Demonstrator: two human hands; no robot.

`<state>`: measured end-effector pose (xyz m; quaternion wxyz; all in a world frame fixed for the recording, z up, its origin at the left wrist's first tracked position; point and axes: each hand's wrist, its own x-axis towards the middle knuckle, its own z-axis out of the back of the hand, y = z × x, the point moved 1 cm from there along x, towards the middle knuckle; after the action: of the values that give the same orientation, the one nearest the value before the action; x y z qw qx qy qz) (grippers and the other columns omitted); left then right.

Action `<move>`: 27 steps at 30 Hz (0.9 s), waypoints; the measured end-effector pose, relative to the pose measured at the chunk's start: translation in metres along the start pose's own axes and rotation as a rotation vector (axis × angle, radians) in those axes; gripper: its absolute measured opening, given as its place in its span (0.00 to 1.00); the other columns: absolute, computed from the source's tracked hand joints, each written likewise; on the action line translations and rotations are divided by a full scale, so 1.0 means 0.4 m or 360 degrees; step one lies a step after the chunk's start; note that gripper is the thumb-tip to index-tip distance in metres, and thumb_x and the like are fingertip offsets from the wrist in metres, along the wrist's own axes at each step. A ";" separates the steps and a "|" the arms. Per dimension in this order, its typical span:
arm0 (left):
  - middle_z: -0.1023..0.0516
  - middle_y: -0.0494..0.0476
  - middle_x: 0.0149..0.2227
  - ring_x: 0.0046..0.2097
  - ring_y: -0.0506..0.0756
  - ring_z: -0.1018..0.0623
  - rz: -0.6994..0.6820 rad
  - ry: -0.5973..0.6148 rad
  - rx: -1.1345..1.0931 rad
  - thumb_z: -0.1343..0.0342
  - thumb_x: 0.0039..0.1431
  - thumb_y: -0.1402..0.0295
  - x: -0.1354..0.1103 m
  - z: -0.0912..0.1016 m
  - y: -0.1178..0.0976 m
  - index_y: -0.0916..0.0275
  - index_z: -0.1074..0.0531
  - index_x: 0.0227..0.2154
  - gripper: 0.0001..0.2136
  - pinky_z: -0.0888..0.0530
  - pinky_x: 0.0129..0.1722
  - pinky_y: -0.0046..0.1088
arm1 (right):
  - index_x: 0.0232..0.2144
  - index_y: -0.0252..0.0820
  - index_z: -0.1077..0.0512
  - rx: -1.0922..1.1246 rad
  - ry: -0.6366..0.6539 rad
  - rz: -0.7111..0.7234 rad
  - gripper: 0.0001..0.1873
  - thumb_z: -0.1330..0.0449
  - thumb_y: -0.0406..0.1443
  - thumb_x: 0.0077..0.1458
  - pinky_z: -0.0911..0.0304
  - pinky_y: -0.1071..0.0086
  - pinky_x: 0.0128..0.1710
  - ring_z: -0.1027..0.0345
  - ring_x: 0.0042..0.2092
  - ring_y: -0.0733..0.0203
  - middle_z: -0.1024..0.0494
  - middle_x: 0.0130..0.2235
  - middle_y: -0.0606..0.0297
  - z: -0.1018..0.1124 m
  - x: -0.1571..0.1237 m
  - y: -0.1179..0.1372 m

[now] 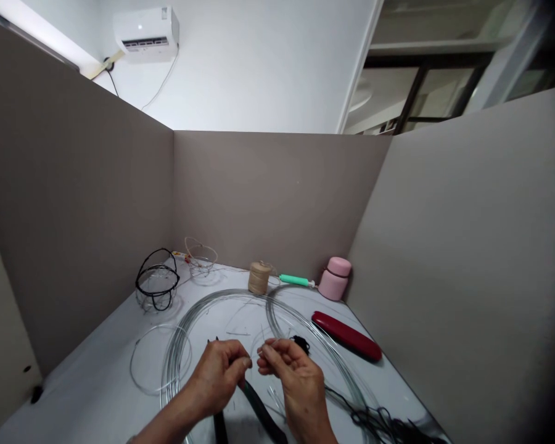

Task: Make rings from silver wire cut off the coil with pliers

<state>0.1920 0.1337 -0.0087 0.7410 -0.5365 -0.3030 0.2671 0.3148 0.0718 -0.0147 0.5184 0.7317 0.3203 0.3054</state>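
From where I stand, the wire-shaping looks only partly done. A rounded black wire frame [156, 293] already stands at the back left of the tabletop [97, 376], while the big coil of silvery wire [172, 351] lies unworked, ringing the middle. Whatever is being made up front seems at an early stage, with most of its form left to build.

The left hand [226, 374] and right hand [296, 382] face each other, close but apart, thumbs pressed to forefingers. Both seem to pinch a fine wire [262, 336], though it is so thin from here that I can't swear to the left one's grip. That wire sits at the fingertips, above the tabletop and toward the coil's near side. Dark-handled pliers [261, 410] lie open just below the hands, held by neither.
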 end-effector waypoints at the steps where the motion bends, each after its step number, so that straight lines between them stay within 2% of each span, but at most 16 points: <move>1: 0.34 0.48 0.16 0.19 0.47 0.38 0.0022 0.0025 -0.0038 0.53 0.49 0.68 0.000 -0.001 0.003 0.65 0.33 0.18 0.09 0.42 0.21 0.22 | 0.23 0.37 0.29 0.0004 -0.0002 -0.0001 0.13 0.33 0.38 0.34 0.35 0.72 0.22 0.32 0.22 0.64 0.25 0.21 0.66 0.002 0.001 0.001; 5: 0.33 0.47 0.16 0.15 0.45 0.42 0.0130 0.0111 -0.0144 0.54 0.50 0.65 -0.005 0.007 0.021 0.65 0.33 0.22 0.09 0.45 0.17 0.22 | 0.25 0.37 0.29 0.0150 -0.0038 -0.0097 0.13 0.32 0.37 0.34 0.35 0.74 0.23 0.32 0.24 0.65 0.25 0.23 0.67 0.012 0.008 0.001; 8: 0.35 0.48 0.15 0.19 0.47 0.39 0.0014 0.0024 -0.0078 0.53 0.49 0.67 -0.007 0.013 0.020 0.65 0.33 0.19 0.09 0.42 0.21 0.22 | 0.26 0.36 0.29 0.0149 0.0008 -0.0161 0.14 0.33 0.37 0.34 0.35 0.73 0.24 0.31 0.25 0.64 0.24 0.23 0.65 0.006 0.004 -0.011; 13: 0.34 0.48 0.14 0.18 0.46 0.40 0.0042 -0.0016 -0.0050 0.52 0.48 0.68 0.000 0.005 0.011 0.66 0.33 0.18 0.09 0.44 0.19 0.22 | 0.23 0.36 0.29 0.0021 0.0050 -0.0031 0.12 0.33 0.38 0.35 0.34 0.71 0.24 0.31 0.23 0.63 0.25 0.21 0.66 -0.002 0.000 -0.019; 18: 0.32 0.48 0.15 0.12 0.43 0.43 0.0261 0.0196 -0.0435 0.51 0.48 0.63 -0.008 0.010 0.025 0.66 0.33 0.24 0.11 0.49 0.11 0.20 | 0.24 0.36 0.29 0.0178 -0.0006 -0.0086 0.13 0.32 0.37 0.34 0.34 0.72 0.24 0.31 0.24 0.64 0.25 0.22 0.66 0.016 0.011 -0.003; 23: 0.31 0.50 0.16 0.11 0.42 0.42 0.0176 0.0175 -0.0435 0.49 0.48 0.61 -0.017 0.012 0.035 0.67 0.33 0.22 0.12 0.49 0.10 0.19 | 0.27 0.37 0.30 0.0179 0.0062 -0.0190 0.15 0.33 0.38 0.35 0.35 0.72 0.25 0.30 0.26 0.63 0.24 0.24 0.64 0.013 0.001 -0.012; 27: 0.31 0.50 0.16 0.12 0.42 0.42 0.0159 0.0142 -0.0344 0.50 0.48 0.61 -0.015 0.002 0.033 0.67 0.33 0.21 0.12 0.48 0.11 0.19 | 0.29 0.37 0.32 0.0101 0.0149 -0.0162 0.17 0.34 0.38 0.36 0.34 0.70 0.25 0.30 0.25 0.61 0.24 0.23 0.64 0.003 -0.011 -0.022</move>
<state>0.1864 0.1338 -0.0220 0.6775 -0.6390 -0.2696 0.2452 0.3118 0.0701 -0.0239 0.4944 0.7154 0.3905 0.3021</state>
